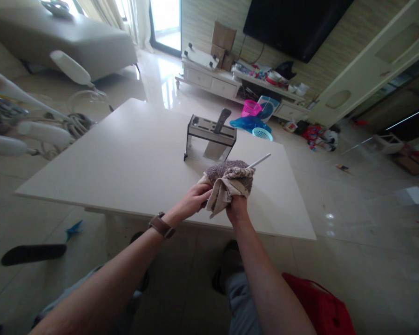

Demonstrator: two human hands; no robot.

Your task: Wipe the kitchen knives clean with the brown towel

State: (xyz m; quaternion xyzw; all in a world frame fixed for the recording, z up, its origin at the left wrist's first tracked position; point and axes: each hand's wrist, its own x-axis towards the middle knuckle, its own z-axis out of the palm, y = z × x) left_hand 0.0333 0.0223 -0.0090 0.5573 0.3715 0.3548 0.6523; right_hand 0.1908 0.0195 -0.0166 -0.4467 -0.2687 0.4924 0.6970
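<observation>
A brown and beige towel [230,179] is bunched up between my two hands, over the front part of the white table. Out of its right side sticks a thin silvery rod or blade [260,160]; its other end is hidden in the cloth. My left hand [199,196] has its fingers closed on the towel's left side. From below, my right hand [236,207] grips the towel, its fingers mostly covered by the folds. Just behind the towel stands a knife block [211,132] with clear sides, and one dark-handled knife [222,120] is upright in it.
The white table [125,158] spans the space before me. Beyond it are a low cabinet [209,81], a pink basket [250,108] and a light blue basket [262,134] on the floor. A red bag [317,302] is at lower right, and white long-handled objects [71,67] are at left.
</observation>
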